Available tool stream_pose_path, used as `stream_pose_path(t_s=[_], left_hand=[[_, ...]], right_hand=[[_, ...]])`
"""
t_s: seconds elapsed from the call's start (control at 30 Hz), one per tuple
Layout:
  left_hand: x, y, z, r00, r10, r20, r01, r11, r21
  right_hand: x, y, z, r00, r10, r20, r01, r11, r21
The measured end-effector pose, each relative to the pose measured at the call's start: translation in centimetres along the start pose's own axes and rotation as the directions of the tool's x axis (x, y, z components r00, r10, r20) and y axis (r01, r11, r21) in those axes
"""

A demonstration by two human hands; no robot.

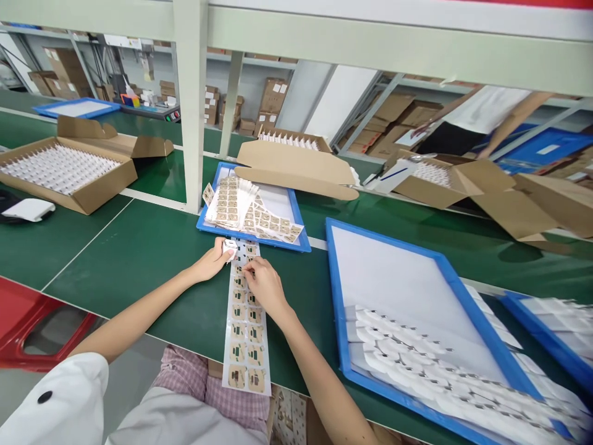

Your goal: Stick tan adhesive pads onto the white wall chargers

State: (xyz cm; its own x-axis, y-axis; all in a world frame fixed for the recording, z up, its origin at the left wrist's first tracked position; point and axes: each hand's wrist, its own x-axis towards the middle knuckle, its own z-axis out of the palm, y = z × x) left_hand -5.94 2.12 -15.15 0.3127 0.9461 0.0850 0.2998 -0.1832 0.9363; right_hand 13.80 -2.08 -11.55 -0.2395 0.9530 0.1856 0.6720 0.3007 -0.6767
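While left grip (215, 259) holds a white piece (230, 248), narrow right grip (266, 285) touches sheet (246, 334) overhanging table edge (185, 345).

Head-height view, forward and down.

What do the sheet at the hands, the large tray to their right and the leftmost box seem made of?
Sheet: paper or film, perhaps; thin, flat, smooth-looking.
Tray: probably plastic; smooth, evenly blue along its edge.
Box: almost surely cardboard; matt brown, cut and folded.
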Motion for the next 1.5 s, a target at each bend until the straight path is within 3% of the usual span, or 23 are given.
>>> stream_pose_path(t_s=[0.1,0.17,0.27,0.37,0.47,0.53,0.57,0.67,0.73,0.8,0.83,0.87,0.93,1.0,1.07,1.17,1.3,1.4,1.5], left_hand=[[0.1,-0.1,-0.2,0.999,0.033,-0.021,-0.033,0.999,0.001],[-0.1,0.4,-0.4,0.996,0.081,-0.047,-0.081,0.997,0.016],[-0.6,3.1,-0.5,0.977,0.203,-0.057,-0.201,0.978,0.047],[-1.1,7.8,0.2,0.929,0.369,0.026,-0.370,0.925,0.087],[-1.1,12.8,1.1,0.827,0.545,0.134,-0.560,0.820,0.122],[-0.6,15.3,1.7,0.749,0.642,0.164,-0.662,0.735,0.144],[-0.4,16.2,2.0,0.699,0.698,0.155,-0.715,0.678,0.170],[0.1,17.7,2.7,0.508,0.857,0.083,-0.837,0.469,0.284],[0.0,18.0,3.2,0.405,0.912,0.069,-0.880,0.368,0.300],[-0.3,17.9,3.6,0.384,0.919,0.092,-0.905,0.355,0.234],[-0.4,17.9,3.6,0.391,0.916,0.087,-0.910,0.370,0.187],[-0.5,17.9,3.5,0.412,0.909,0.058,-0.905,0.401,0.142],[-0.5,18.1,2.8,0.477,0.875,-0.081,-0.874,0.482,0.063],[-0.3,18.6,1.7,0.481,0.843,-0.241,-0.860,0.507,0.056],[-0.4,19.4,0.6,0.402,0.855,-0.328,-0.868,0.470,0.163],[-1.1,20.5,-0.2,0.266,0.916,-0.301,-0.836,0.375,0.401],[-1.8,21.2,-0.4,0.186,0.938,-0.293,-0.749,0.329,0.575],[-1.9,21.2,-1.0,0.191,0.936,-0.294,-0.716,0.338,0.611],[-1.9,21.2,-1.8,0.221,0.936,-0.274,-0.722,0.346,0.599]], right_hand=[[0.0,-0.4,-2.7,0.996,-0.070,0.051,0.061,0.985,0.164],[0.3,-0.9,-4.8,0.995,-0.101,0.006,0.095,0.952,0.291],[0.6,-3.0,-7.1,0.975,-0.070,-0.212,0.158,0.886,0.437],[0.4,-6.9,-8.1,0.891,-0.053,-0.450,0.280,0.846,0.454],[-0.1,-11.0,-8.4,0.719,-0.235,-0.655,0.450,0.875,0.179],[-0.3,-12.6,-8.7,0.608,-0.348,-0.714,0.475,0.879,-0.024],[-0.2,-12.9,-9.0,0.578,-0.363,-0.731,0.470,0.880,-0.066],[0.6,-11.7,-10.4,0.568,-0.274,-0.776,0.457,0.889,0.021],[1.6,-10.0,-11.6,0.532,-0.162,-0.831,0.443,0.890,0.110],[2.4,-8.5,-12.8,0.478,-0.044,-0.877,0.442,0.875,0.197],[2.5,-8.1,-13.3,0.476,0.011,-0.880,0.458,0.851,0.258],[2.4,-7.9,-13.7,0.505,0.055,-0.861,0.480,0.812,0.333],[1.6,-8.2,-13.9,0.629,0.089,-0.772,0.499,0.715,0.489],[0.2,-9.4,-13.4,0.744,0.079,-0.663,0.469,0.645,0.603],[-1.0,-10.7,-12.4,0.830,0.090,-0.551,0.402,0.589,0.701],[-1.7,-12.1,-11.0,0.921,0.151,-0.359,0.257,0.457,0.852],[-1.4,-12.6,-10.0,0.972,0.134,-0.194,0.137,0.350,0.927],[-1.2,-12.5,-9.9,0.974,0.084,-0.209,0.164,0.371,0.914],[-1.1,-12.1,-10.1,0.952,0.022,-0.306,0.256,0.493,0.832]])
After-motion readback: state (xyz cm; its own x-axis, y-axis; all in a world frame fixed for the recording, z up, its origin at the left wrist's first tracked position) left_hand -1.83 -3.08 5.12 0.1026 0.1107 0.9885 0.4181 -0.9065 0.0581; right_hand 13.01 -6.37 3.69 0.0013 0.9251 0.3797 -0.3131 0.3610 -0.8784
